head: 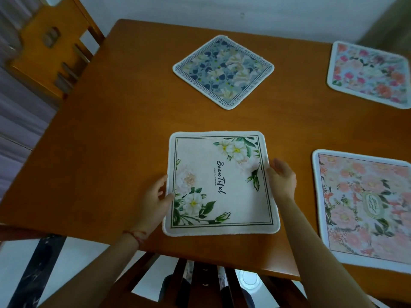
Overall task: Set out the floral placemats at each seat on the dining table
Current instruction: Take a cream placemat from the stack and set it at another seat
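Observation:
A cream placemat (224,187) with white flowers and the word "Beautiful" lies flat near the front edge of the wooden dining table (124,130). My left hand (153,196) pinches its left edge, thumb on top. My right hand (282,176) holds its right edge with curled fingers. A blue-grey floral placemat (223,71) lies turned like a diamond at the far side. A pink and red floral placemat (371,73) lies at the far right. A peach floral placemat (367,210) lies at the near right.
A wooden chair back (200,278) stands just below the table's front edge, under my arms. Another wooden chair (51,45) stands at the far left corner. A white wall runs behind the table.

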A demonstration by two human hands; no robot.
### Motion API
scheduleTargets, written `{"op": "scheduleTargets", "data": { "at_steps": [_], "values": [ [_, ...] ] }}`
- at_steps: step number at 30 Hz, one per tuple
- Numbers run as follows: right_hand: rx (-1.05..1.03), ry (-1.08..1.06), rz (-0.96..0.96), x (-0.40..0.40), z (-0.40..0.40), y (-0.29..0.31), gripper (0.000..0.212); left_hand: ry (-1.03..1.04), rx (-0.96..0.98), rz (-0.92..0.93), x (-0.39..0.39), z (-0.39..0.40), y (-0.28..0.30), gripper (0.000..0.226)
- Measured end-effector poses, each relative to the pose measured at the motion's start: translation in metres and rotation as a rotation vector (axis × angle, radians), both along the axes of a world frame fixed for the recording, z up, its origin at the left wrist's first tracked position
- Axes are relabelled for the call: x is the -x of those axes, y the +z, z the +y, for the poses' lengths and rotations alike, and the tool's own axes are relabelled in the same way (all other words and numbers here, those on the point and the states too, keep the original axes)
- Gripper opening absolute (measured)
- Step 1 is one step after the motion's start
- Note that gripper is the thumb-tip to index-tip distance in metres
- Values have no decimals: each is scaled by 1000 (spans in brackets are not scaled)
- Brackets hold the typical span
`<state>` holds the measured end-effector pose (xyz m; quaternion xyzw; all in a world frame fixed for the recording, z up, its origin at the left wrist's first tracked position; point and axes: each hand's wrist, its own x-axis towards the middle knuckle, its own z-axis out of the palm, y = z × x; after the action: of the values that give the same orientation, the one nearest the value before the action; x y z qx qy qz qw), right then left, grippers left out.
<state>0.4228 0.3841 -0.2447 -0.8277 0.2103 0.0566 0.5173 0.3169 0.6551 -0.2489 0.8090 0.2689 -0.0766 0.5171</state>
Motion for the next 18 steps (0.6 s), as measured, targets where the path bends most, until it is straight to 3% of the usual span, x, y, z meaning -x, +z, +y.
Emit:
{"op": "scheduleTargets", "data": {
  "at_steps": [11,18],
  "values": [
    [-53,-206,23,87,-7,-2,39,-404,-135,-120,-117,-25,9,53],
    [26,-259,74,121,-3,-13,39,-484,-212,-95,-159,-36,0,50]
  ]
}}
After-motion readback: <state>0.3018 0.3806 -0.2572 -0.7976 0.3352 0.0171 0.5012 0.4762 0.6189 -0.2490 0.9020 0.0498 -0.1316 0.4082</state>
